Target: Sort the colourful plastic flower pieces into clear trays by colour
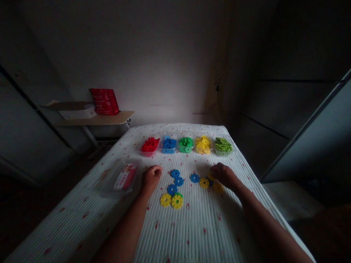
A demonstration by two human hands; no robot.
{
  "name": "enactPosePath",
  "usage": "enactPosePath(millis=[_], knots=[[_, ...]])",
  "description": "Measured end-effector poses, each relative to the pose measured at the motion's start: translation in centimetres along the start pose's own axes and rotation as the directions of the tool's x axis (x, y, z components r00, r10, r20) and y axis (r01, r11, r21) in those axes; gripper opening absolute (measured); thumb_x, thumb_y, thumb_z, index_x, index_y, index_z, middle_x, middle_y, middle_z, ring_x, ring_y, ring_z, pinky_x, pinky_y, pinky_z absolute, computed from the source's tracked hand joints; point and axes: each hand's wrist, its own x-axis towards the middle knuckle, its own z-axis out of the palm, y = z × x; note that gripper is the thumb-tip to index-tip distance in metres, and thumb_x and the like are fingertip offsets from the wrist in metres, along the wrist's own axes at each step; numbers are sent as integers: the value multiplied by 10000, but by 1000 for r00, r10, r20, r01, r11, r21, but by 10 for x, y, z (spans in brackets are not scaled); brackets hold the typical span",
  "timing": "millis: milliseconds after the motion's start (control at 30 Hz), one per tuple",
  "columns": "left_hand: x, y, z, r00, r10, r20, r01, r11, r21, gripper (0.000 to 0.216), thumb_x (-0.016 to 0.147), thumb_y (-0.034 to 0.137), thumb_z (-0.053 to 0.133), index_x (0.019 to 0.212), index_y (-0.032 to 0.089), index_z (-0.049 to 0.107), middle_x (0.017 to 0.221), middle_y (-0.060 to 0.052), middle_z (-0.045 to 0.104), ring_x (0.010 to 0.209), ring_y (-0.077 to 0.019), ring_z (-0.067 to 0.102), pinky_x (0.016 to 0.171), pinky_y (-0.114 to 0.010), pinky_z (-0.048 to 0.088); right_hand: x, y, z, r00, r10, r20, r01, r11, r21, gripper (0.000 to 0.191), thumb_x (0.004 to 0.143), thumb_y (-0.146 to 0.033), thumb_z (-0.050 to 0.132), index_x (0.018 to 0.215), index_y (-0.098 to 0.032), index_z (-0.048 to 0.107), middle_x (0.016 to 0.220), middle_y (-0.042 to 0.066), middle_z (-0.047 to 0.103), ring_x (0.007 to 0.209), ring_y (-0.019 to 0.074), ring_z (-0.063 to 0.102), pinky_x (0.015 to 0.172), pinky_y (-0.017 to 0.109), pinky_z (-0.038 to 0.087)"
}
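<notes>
My left hand (151,179) rests on the tablecloth with its fingers curled in, and nothing shows in it. Just right of it lie several blue notched plastic discs (172,189), two yellow notched discs (166,199) and a green notched disc (178,195) partly under one of the yellow ones. My right hand (223,174) is closed, fingertips down, over a second group of discs. What its fingers pinch, if anything, is hidden. In that group a blue disc (194,178) and a yellow disc (204,183) show clearly; others are partly covered by the hand or in its shadow.
Across the far side stand clear tubs of red pieces (150,144), blue pieces (169,143), green pieces (185,143), yellow pieces (203,143) and light green pieces (223,145). A clear plastic box (109,184) with a label lies left. A red bag (104,101) sits on a side table (109,118).
</notes>
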Motion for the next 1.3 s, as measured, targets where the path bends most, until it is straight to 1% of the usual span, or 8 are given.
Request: enactPosePath(millis=[200,333,500,700,867,1000,1100,1300], knots=[[2,-3,2,1000,26,-4,-26,999,26,186,708,182,481,759,176,660,796,-33,705,777,-177,635,747,-268,474,-1,-4,1,992,94,-88,-106,983,-151,242,857,-171,431,904,-162,669,925,91,623,752,146,616,634,212,418],[2,-4,3,999,37,-20,-36,999,27,189,698,164,481,752,174,662,793,-30,709,770,-168,636,742,-261,478,-3,-2,-2,988,-26,-154,22,999,-31,264,790,-123,487,978,-148,671,992,103,645,947,196,589,825,267,436],[2,-6,3,999,49,-21,-49,999,13,182,696,159,490,755,177,662,782,-25,706,760,-163,635,733,-258,477,-6,-10,-3,972,-229,53,225,971,78,264,753,-162,554,979,-193,687,984,75,667,950,200,582,827,282,450],[2,-5,3,999,40,-9,-40,999,22,191,702,155,484,768,161,664,777,-39,702,759,-166,634,731,-257,474,-5,-18,0,960,-196,198,192,981,38,299,747,-156,536,1008,-201,676,952,67,631,810,152,602,716,216,441],[1,0,0,1000,23,-1,-23,999,25,185,706,153,493,767,167,668,776,-30,706,741,-160,635,718,-253,475,-6,-16,-7,975,-157,159,143,985,98,240,674,-105,561,881,-159,668,883,66,640,779,150,594,682,207,431],[0,0,1,1000,13,-8,-13,1000,22,192,708,140,493,768,169,673,775,-24,707,733,-152,632,709,-244,476,-4,-11,-15,997,-75,14,70,974,214,92,735,-189,538,764,-169,623,740,36,642,663,139,584,618,226,427],[0,-1,2,1000,19,-17,-19,1000,17,199,710,134,490,771,171,676,773,-19,706,730,-147,630,714,-241,477,1,-15,-16,991,-113,-71,130,934,332,101,749,-235,531,771,-175,609,729,28,651,658,140,587,614,238,437],[0,-2,2,999,30,-21,-29,1000,11,197,698,117,492,749,171,674,747,-14,698,737,-149,626,721,-245,475,14,-49,-4,976,-189,106,132,905,404,331,721,-140,525,1037,-153,623,812,46,695,684,141,620,629,231,453]])
